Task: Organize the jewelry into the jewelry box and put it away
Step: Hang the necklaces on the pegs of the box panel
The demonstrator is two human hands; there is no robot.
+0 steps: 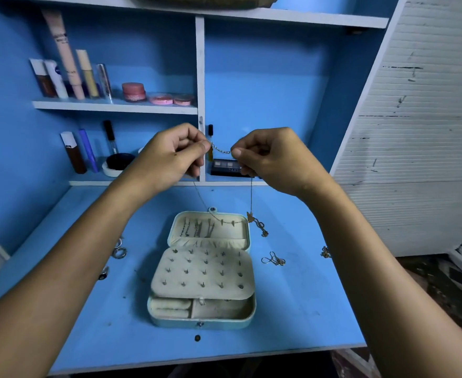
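A pale blue jewelry box point(201, 319) lies open on the blue desk, its cream earring panel studded with several earrings and several chains hanging in its lid. Above it, my left hand point(169, 156) and my right hand point(270, 156) each pinch one end of a thin gold necklace point(221, 150). The chain loops down from both hands to the lid, with a small butterfly pendant point(249, 217) hanging by the lid's right edge. Loose rings point(119, 252) lie left of the box, and hoop earrings point(273, 260) lie to its right.
Shelves at the back hold tubes and bottles point(68, 58), pink jars point(134, 91), an eyeshadow palette point(225, 166) and a dark bowl point(118, 162). More small jewelry point(325, 252) sits near the desk's right edge. A dark stud point(197, 337) lies in front of the box.
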